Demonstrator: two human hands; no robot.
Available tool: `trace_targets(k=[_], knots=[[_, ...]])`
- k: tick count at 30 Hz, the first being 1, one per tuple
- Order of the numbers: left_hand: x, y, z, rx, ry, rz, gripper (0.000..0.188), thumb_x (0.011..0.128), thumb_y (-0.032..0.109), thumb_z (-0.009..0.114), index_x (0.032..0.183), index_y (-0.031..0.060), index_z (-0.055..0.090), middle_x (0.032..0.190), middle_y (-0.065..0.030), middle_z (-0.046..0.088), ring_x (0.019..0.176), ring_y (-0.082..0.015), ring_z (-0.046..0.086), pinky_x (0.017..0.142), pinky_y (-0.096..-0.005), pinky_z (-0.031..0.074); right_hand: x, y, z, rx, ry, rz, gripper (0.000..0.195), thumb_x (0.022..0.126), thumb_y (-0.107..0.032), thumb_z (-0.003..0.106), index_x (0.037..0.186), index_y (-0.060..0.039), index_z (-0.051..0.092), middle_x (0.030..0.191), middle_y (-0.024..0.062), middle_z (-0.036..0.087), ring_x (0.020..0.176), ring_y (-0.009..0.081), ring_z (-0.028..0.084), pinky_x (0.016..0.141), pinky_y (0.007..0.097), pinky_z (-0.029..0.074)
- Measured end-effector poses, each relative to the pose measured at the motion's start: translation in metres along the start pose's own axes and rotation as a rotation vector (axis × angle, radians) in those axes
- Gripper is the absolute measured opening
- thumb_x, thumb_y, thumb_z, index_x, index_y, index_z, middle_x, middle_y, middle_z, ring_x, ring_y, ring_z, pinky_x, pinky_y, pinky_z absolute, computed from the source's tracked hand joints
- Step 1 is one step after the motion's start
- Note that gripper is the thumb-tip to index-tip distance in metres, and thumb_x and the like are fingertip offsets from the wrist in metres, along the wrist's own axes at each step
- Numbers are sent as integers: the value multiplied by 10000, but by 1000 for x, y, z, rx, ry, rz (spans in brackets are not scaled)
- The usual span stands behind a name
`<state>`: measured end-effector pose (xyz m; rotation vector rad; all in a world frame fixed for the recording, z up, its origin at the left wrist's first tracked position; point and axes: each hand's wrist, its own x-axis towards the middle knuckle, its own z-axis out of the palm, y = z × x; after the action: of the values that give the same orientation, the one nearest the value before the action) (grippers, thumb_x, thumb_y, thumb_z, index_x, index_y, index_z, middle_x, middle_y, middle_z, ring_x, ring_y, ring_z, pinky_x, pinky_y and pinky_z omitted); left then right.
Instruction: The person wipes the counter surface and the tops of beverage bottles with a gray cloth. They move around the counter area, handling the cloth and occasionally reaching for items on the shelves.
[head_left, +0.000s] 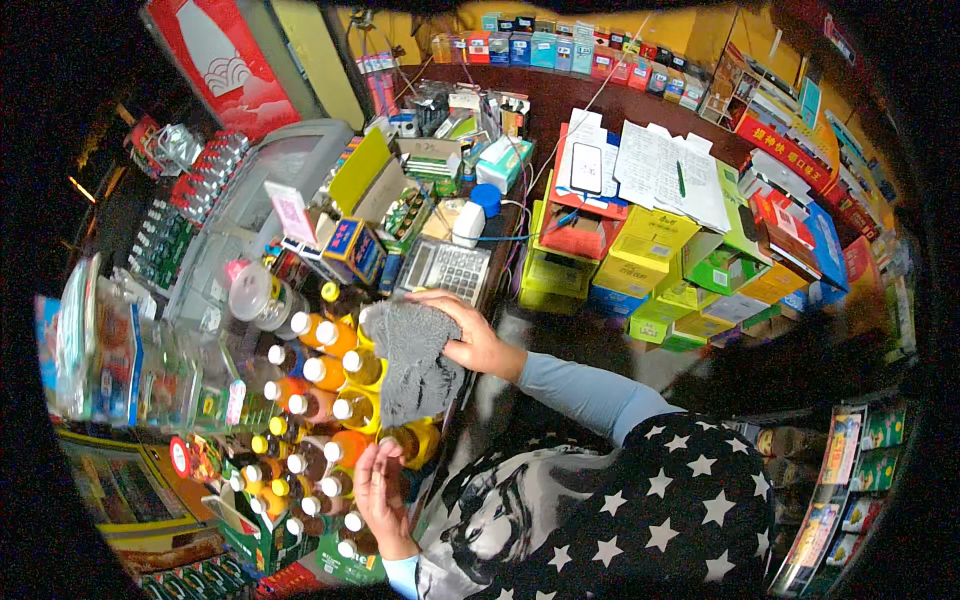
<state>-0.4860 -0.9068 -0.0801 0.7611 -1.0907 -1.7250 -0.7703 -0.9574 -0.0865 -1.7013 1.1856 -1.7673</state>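
A grey cloth (420, 364) hangs from my right hand (469, 334), which grips its upper edge beside a calculator (446, 270). The cloth covers part of a group of capped drink bottles (324, 371) with orange, yellow and dark contents. Close to the cloth's lower end, my left hand (380, 487) is raised over the near bottles, its fingers fairly straight and close together. Whether it touches a bottle cap I cannot tell. A clear plastic jar (259, 296) stands beyond the bottles.
Stacked cartons (637, 247) bear papers (667, 172), a pen (681, 178) and a smartphone (586, 166). Small boxes (352, 247) crowd the counter past the calculator. A glass-topped freezer (247, 202) is at the left, and packs line the back shelf (555, 79).
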Motion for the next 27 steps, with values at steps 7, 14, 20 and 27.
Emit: trace_targets(k=[7, 14, 20, 27], knots=[[91, -32, 55, 555, 166, 123, 304, 909, 67, 480, 1195, -37, 492, 1210, -144, 534, 1118, -220, 512, 981, -358, 374, -11, 97, -22, -112, -77, 217, 674, 648, -25, 577, 1302, -54, 421, 1402, 132, 347, 1318, 300, 306, 1085, 398, 246], [179, -71, 130, 1188, 87, 150, 415, 914, 145, 481, 1296, -10, 426, 1322, -191, 440, 1217, -333, 414, 1015, -383, 312, -22, 126, -63, 71, -351, 204, 728, 623, 93, 499, 1314, -127, 432, 1411, 117, 351, 1329, 312, 292, 1086, 412, 276], [199, -90, 127, 1424, 64, -43, 473, 899, 213, 534, 1309, 6, 421, 1275, -206, 494, 1144, -345, 497, 935, -379, 398, -43, 158, -91, 185, -399, 391, 729, 631, 70, 488, 1337, -66, 372, 1384, 161, 364, 1316, 312, 307, 1097, 378, 250], [198, -96, 114, 1400, 154, -63, 454, 809, 128, 628, 1221, 2, 483, 1193, -212, 544, 1088, -352, 520, 909, -383, 408, 16, 148, -98, 395, -443, 332, 651, 668, -118, 542, 1296, -13, 411, 1266, 177, 494, 1182, 295, 469, 1018, 364, 345]])
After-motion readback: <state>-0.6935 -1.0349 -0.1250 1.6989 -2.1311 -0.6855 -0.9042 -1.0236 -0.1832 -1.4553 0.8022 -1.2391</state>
